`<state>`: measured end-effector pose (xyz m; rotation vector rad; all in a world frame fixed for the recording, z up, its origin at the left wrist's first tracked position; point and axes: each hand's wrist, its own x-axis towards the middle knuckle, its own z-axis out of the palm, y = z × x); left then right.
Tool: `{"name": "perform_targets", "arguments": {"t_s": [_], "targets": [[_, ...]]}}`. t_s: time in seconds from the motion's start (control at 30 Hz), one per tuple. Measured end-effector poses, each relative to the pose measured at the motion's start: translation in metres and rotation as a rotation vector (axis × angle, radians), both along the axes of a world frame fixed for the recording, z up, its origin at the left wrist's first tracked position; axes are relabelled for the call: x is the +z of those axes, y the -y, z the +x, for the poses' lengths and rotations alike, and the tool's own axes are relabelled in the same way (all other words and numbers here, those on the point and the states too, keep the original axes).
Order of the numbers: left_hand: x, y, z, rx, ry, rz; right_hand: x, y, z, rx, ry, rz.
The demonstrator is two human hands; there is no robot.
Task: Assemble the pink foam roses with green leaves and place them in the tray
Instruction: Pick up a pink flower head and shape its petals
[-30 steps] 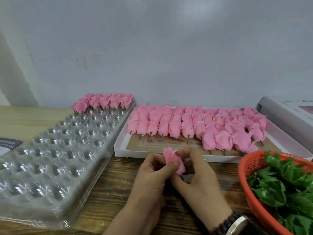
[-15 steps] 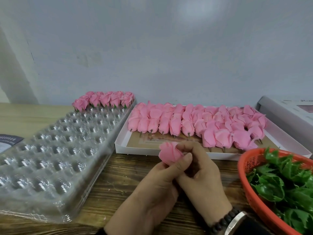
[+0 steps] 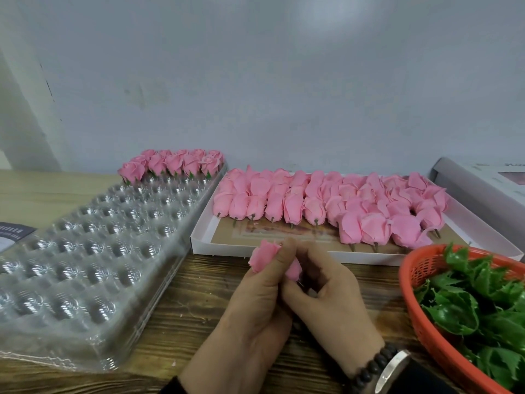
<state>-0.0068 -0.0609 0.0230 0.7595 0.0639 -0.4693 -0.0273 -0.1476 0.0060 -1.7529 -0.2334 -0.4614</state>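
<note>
My left hand [image 3: 255,305] and my right hand [image 3: 326,297] meet over the table's middle and both pinch one pink foam rose [image 3: 262,255], its bloom sticking out to the upper left past my thumb. The rose's base is hidden between my fingers. A clear plastic tray [image 3: 85,265] with many cups lies on the left, with a row of finished roses [image 3: 173,164] standing at its far end. A white box [image 3: 204,237] behind my hands holds several pink rose heads [image 3: 326,206] with short stems. An orange basket [image 3: 426,322] of green leaves [image 3: 477,302] sits at the right.
A grey wall rises right behind the table. Another white box [image 3: 483,183] lies at the far right. A dark printed card [image 3: 14,233] peeks out at the left edge under the tray. Bare wooden tabletop [image 3: 199,294] shows between tray and hands.
Both hands have lifted the rose slightly and turned it, so its bloom now leans to the upper left. The view has shifted a little.
</note>
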Motion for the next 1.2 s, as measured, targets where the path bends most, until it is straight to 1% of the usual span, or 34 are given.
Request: {"name": "perform_targets", "arguments": {"t_s": [0.13, 0.23, 0.43, 0.57, 0.67, 0.8, 0.93, 1.0, 1.07, 1.13, 1.2], "targets": [[-0.002, 0.001, 0.001, 0.032, -0.029, -0.005, 0.001, 0.001, 0.0, 0.052, -0.007, 0.016], [-0.001, 0.0, 0.002, 0.063, -0.046, -0.006, 0.001, 0.0, -0.003, 0.066, -0.01, -0.038], [0.002, 0.001, 0.006, 0.107, -0.037, -0.026, -0.003, -0.001, -0.001, -0.101, -0.014, -0.13], [-0.001, 0.003, 0.006, 0.135, -0.038, -0.01, -0.004, -0.001, 0.0, -0.116, -0.002, -0.162], [-0.004, 0.004, 0.005, 0.112, -0.011, 0.008, -0.005, -0.002, 0.001, -0.123, -0.002, -0.127], [-0.005, 0.004, 0.005, 0.12, -0.026, 0.02, -0.005, -0.002, 0.001, -0.13, -0.028, -0.102], [-0.004, 0.006, 0.003, 0.143, 0.013, 0.043, -0.006, -0.002, 0.001, -0.152, -0.077, -0.111], [-0.005, 0.005, 0.003, 0.144, -0.008, 0.029, -0.005, -0.003, 0.0, -0.161, -0.096, -0.143], [-0.006, 0.003, 0.004, 0.098, -0.02, 0.006, -0.003, -0.002, 0.0, -0.152, -0.125, -0.131], [-0.004, -0.001, 0.007, 0.02, 0.0, -0.013, -0.001, -0.002, 0.0, -0.113, -0.167, -0.066], [-0.003, -0.004, 0.01, 0.014, 0.016, 0.007, 0.003, 0.0, -0.001, -0.062, -0.207, -0.038]]}}
